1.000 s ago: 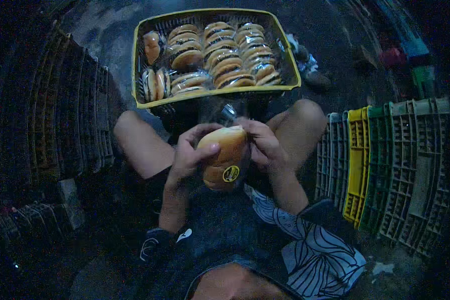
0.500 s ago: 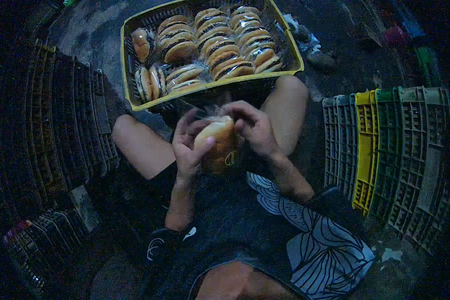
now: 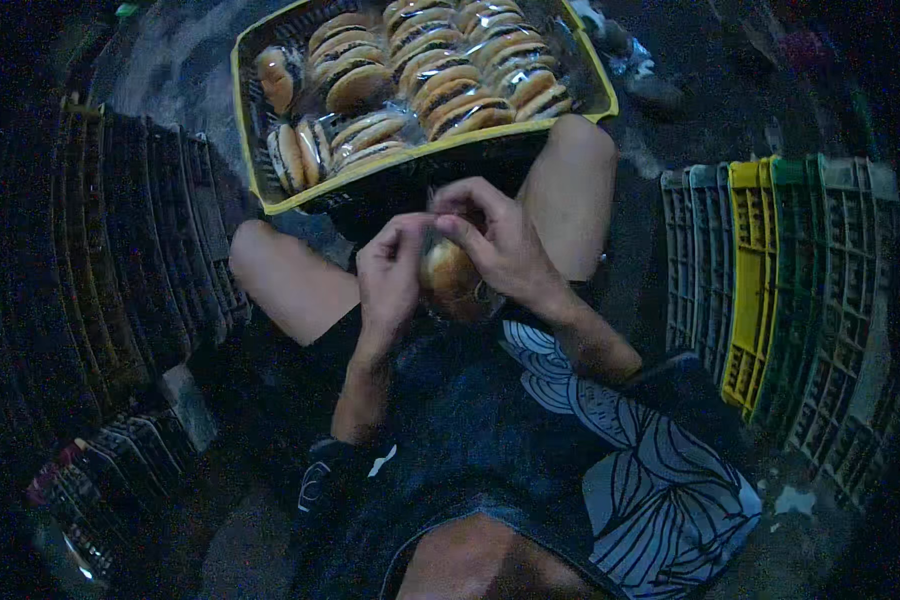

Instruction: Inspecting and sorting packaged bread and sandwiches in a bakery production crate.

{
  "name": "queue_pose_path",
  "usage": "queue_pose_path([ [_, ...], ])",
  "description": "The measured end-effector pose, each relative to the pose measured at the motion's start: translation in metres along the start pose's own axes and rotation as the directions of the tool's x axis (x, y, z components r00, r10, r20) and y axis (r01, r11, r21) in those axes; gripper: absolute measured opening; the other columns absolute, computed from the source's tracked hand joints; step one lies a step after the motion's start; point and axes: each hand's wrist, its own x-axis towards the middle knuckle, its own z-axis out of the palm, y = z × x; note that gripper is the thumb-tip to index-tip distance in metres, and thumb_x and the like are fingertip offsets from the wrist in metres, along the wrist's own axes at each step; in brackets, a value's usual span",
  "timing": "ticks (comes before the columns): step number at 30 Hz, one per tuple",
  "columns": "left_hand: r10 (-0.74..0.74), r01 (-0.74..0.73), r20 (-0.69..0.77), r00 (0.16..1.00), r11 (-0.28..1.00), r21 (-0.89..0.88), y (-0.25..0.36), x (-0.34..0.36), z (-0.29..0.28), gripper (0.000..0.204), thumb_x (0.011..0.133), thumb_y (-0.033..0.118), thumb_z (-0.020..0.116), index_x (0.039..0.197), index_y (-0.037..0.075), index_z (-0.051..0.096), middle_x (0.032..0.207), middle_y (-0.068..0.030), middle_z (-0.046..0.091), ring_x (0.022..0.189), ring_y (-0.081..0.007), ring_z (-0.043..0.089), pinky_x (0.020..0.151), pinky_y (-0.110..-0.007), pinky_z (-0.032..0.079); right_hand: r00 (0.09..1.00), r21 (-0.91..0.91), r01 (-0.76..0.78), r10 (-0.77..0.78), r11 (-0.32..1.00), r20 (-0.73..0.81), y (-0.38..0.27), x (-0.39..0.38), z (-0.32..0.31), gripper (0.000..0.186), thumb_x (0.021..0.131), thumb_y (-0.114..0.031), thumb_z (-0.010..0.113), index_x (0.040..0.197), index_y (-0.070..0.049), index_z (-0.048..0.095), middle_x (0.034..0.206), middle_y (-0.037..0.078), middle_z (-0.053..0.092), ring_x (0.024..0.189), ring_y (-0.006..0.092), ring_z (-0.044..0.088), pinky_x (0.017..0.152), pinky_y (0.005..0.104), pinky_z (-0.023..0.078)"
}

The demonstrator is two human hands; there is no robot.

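A golden-brown bun (image 3: 450, 281) in a clear plastic bag hangs between my hands, over my lap. My left hand (image 3: 392, 268) pinches the top of the bag at its left side, fingers closed. From the right, my right hand (image 3: 495, 235) closes on the same gathered top, thumb and fingertips meeting those of the left. The bag's mouth itself is hidden by my fingers. Just beyond my hands stands a yellow-rimmed crate (image 3: 425, 163) with rows of filled, clear-wrapped buns (image 3: 360, 88) inside.
My bent knees flank the crate's near side. Stacked crates in grey, yellow and green (image 3: 752, 285) rise at the right, and dark stacked crates (image 3: 135, 250) at the left. Crumpled clear plastic (image 3: 625, 58) lies on the floor beyond the crate's right side.
My left hand has left the bun's side and joined my right hand at the bag's top. The bun now sits lower in the bag, below my fingers.
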Motion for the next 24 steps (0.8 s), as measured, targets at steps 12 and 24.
queue_pose_path([
  [12,-0.028,-0.191,0.310,0.950,0.735,0.651,0.015,-0.005,-0.007,0.019,0.076,0.008,0.053,0.093,0.000,0.053,0.078,-0.0127,0.055,0.076,-0.0170,0.053,0.065,-0.029,0.042,0.934,-0.510,0.109,0.087,0.853,0.345,0.013,-0.020,-0.021,0.019,0.075,-0.018,0.055,0.085,-0.002,0.058,0.078,0.012,0.056,0.071,0.0268,0.053,0.065,0.0339,0.042],
  [24,0.313,-0.373,0.270,0.911,0.904,0.211,-0.066,-0.014,0.038,0.033,0.083,0.032,0.046,0.085,-0.001,0.052,0.085,-0.0085,0.052,0.081,-0.0149,0.049,0.071,-0.027,0.040,0.801,-0.209,-0.566,0.592,0.798,0.088,0.028,-0.065,-0.041,0.043,0.070,-0.030,0.062,0.098,-0.002,0.047,0.086,0.014,0.054,0.084,0.0235,0.053,0.075,0.0319,0.041],
])
